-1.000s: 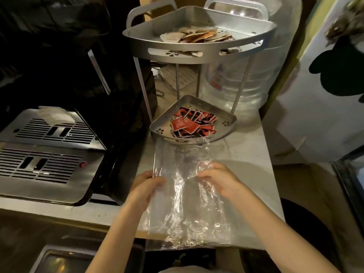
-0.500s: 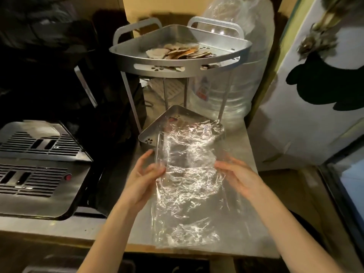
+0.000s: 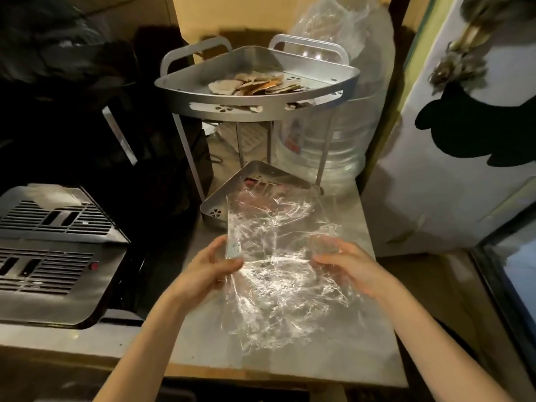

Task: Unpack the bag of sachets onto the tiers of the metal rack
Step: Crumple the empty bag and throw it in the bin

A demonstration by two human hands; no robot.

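Grey counter [image 3: 362, 338], dim corner — both hands, left hand [image 3: 211, 268] and right hand [image 3: 352, 265], grip crinkled clear bag [image 3: 278, 256] before metal rack [image 3: 255, 94].

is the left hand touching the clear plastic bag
Touching. The head view shows the left hand pinching the left edge of the clear plastic bag, thumb on top of the film, with no gap between them.
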